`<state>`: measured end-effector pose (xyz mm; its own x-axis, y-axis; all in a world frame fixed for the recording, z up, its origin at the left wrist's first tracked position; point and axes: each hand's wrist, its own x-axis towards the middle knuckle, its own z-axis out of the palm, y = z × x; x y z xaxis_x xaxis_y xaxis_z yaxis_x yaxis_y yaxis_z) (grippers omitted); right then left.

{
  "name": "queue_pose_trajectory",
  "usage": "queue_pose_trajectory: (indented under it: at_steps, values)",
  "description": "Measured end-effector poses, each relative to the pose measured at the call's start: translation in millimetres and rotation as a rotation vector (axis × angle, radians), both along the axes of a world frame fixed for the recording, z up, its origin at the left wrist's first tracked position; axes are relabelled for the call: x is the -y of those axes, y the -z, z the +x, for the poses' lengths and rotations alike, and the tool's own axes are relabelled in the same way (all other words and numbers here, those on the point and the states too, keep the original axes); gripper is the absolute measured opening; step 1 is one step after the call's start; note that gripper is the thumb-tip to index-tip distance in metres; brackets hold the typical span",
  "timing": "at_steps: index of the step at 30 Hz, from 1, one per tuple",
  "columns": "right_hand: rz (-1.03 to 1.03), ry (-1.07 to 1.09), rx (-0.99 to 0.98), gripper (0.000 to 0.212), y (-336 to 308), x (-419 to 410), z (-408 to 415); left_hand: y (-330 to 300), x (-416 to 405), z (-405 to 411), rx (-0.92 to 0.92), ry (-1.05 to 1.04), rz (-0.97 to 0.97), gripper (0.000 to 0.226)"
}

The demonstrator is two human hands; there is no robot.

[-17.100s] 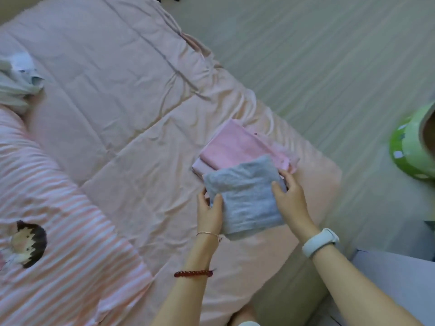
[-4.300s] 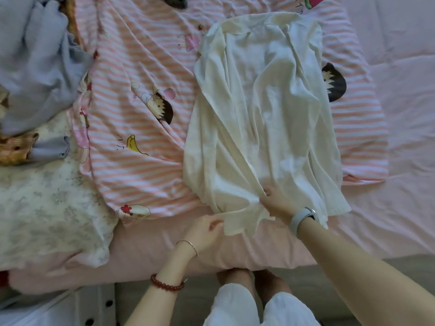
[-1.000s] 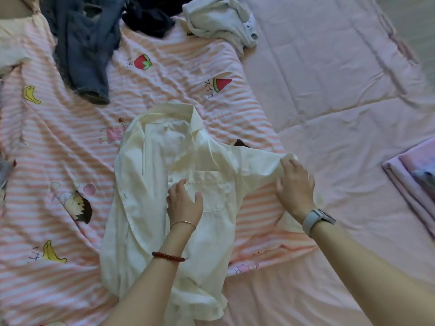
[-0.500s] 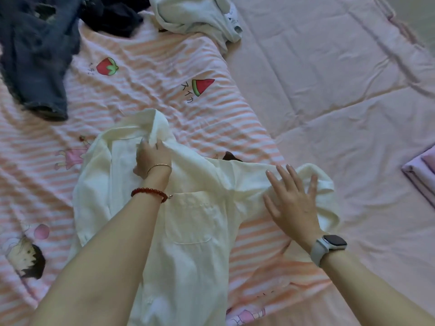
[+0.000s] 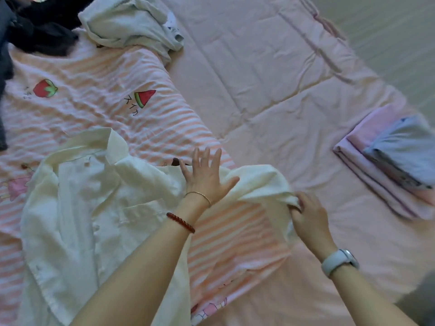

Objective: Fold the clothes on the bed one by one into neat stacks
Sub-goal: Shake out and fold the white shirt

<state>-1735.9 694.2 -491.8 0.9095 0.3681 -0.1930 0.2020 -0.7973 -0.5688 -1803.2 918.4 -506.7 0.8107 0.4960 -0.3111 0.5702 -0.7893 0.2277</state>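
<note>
The cream shirt (image 5: 94, 208) is lying face up on the striped blanket (image 5: 94, 107), collar toward the far side, so that its front and pocket are showing and the sleeves can be dealt with first. Its sleeve (image 5: 254, 182) is stretching out to the person's right across the blanket's edge. The left hand (image 5: 206, 177) is pressing flat on the sleeve near the shoulder, fingers spread and straight, probably pinning the cloth so the body of the shirt is not dragging along. The right hand (image 5: 308, 220) is pinching the cuff end, fingers curled round the fabric, likely pulling it taut to smooth it or getting ready to bring it back over the chest.

Well to the right, the stack (image 5: 388, 165) of folded pieces is sitting on the pink sheet (image 5: 270, 74), a grey piece on top of pink ones; it is being kept apart from the working area, which leaves room for the shirt to be spread. At the far left, a pale garment (image 5: 131, 24) and dark clothes (image 5: 40, 31) are lying bunched and are not yet folded, so much of the task is judged to be remaining.
</note>
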Motion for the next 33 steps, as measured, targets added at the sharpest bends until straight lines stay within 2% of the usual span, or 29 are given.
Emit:
queue_pose_trajectory:
  at_steps: [2,3,4,6,8,13,16,19,21,23,26,28,30,33]
  values:
    - [-0.043,0.003,0.366,0.031,-13.4,11.4,34.4,-2.9,-0.7,25.2,-0.061,0.038,-0.027,0.080]
    - [-0.097,-0.006,0.465,0.034,-17.2,16.6,49.6,-4.0,1.2,35.7,-0.086,0.069,-0.023,0.077]
    - [-0.157,-0.004,0.462,0.038,-17.9,20.8,61.4,-4.4,4.4,44.0,-0.117,0.106,-0.008,0.073]
    - [-0.258,0.052,0.282,0.058,-9.8,29.1,75.3,-1.6,12.8,57.2,-0.202,0.160,0.022,0.067]
    - [-0.228,0.157,0.073,0.065,7.4,37.0,72.8,5.5,20.7,65.1,-0.276,0.173,0.030,0.059]
    - [0.248,0.500,-0.482,0.039,50.9,39.1,52.4,21.0,37.1,77.3,-0.312,0.219,-0.032,0.042]
    - [0.587,0.727,-0.715,0.027,58.9,22.4,57.4,21.4,44.8,77.9,-0.161,0.097,-0.253,0.024]
    - [0.757,0.853,-0.778,0.022,58.7,-1.1,75.9,15.5,44.4,74.1,0.071,0.007,-0.379,0.019]
    - [0.835,0.974,-0.735,0.019,56.0,-14.1,90.1,7.4,42.1,72.5,0.199,0.003,-0.419,0.017]
    - [0.884,1.090,-0.699,0.024,49.9,-16.4,101.7,-2.3,38.7,74.6,0.344,-0.050,-0.424,0.015]
    - [0.935,1.182,-0.630,0.014,39.3,-5.7,109.2,-19.0,31.2,84.5,0.518,-0.190,-0.354,0.015]
    - [0.979,1.207,-0.573,0.017,30.2,1.2,108.7,-27.4,27.7,91.2,0.511,-0.231,-0.317,0.015]
    - [1.026,1.205,-0.540,0.028,19.3,4.8,106.3,-31.7,25.8,93.0,0.425,-0.227,-0.309,0.013]
    - [1.125,1.127,-0.549,0.039,2.6,7.2,98.0,-37.0,22.8,77.7,0.377,-0.233,-0.309,0.022]
